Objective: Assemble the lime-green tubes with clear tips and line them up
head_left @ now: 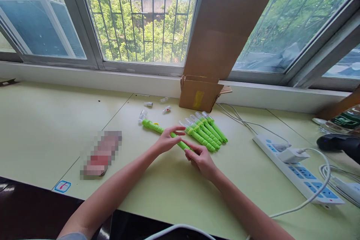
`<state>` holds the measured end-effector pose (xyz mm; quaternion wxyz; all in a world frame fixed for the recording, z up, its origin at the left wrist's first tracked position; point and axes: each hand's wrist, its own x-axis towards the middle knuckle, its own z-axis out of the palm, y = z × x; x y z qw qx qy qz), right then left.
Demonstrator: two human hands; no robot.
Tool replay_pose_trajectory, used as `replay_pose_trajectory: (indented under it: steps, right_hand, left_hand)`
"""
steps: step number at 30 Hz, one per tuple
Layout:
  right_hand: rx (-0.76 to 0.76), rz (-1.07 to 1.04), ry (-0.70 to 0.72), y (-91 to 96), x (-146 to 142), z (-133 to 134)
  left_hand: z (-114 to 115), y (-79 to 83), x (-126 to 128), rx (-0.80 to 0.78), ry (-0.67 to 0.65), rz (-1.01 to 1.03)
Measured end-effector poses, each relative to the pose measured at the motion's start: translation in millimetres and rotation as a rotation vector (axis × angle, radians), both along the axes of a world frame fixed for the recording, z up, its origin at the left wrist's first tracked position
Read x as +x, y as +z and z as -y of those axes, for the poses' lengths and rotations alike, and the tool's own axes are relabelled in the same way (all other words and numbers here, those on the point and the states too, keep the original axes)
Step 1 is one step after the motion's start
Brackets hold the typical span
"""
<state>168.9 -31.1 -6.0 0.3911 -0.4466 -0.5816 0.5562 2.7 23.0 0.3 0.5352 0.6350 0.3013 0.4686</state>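
Observation:
A long bright green plastic tube (152, 125) slants across the middle of the table, its open-looking ringed end pointing to the far left. My left hand (168, 140) grips its middle, with the fingers bent over it and the thumb alongside. Lower down, my right hand (201, 160) pinches the near end of the tube between thumb and fingers. Just beyond my hands lies a row of several similar green tubes (203, 135) with clear tips. A clear plastic cap (143, 115) sits beside the held tube's far end.
Small white and clear pieces (166, 110) lie near the sill. A cardboard box (200, 93) with a tall raised flap stands against the window. A blurred-out phone-like object (101, 153) rests left of my arm. On the right are a power strip (298, 172) and loose white cables.

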Motion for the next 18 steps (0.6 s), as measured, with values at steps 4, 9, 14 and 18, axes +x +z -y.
replay_pose_trajectory:
  steps: [4, 9, 14, 18]
  right_hand:
    - [0.182, 0.178, -0.022, -0.8, 1.9, -1.2]
    - [0.529, 0.363, -0.017, -10.5, 5.3, -4.9]
    - [0.793, 0.587, 0.041, -19.5, 10.9, -5.7]
    - [0.879, 0.766, 0.020, -21.9, 13.8, -4.0]
  left_hand:
    - [-0.4, -0.7, -0.6, -0.021, -0.001, -0.012]
    - [-2.3, -3.6, -0.4, -0.048, 0.001, -0.041]
    - [-4.4, -9.1, 0.9, -0.071, -0.013, -0.034]
    - [-2.9, -5.5, 1.2, -0.083, -0.016, -0.051]
